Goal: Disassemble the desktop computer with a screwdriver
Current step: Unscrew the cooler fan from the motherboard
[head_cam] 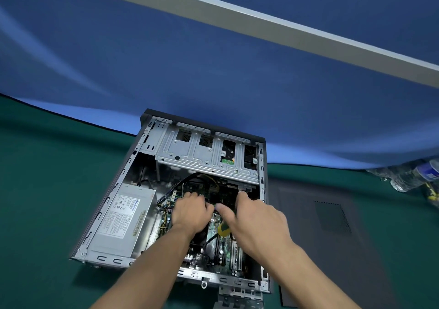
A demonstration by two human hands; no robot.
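Reaching into computer case (152,147), blurred hands (192,210) (256,218); grip hidden, cannot tell.

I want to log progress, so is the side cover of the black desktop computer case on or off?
Off. The black desktop computer case lies open, showing its silver power supply; a dark flat panel lies beside it.

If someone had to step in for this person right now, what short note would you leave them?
Left hand: inside the open grey metal computer case, fingers curled down over the green motherboard; what it grips is hidden.
Right hand: blurred, over the board beside it; grip unclear.
Yellow-and-black-handled screwdriver: lying inside the case between the wrists.
Done: dark side panel is off, flat on the green table to the right.
Left: silver power supply box, drive cage and motherboard remain in the case.
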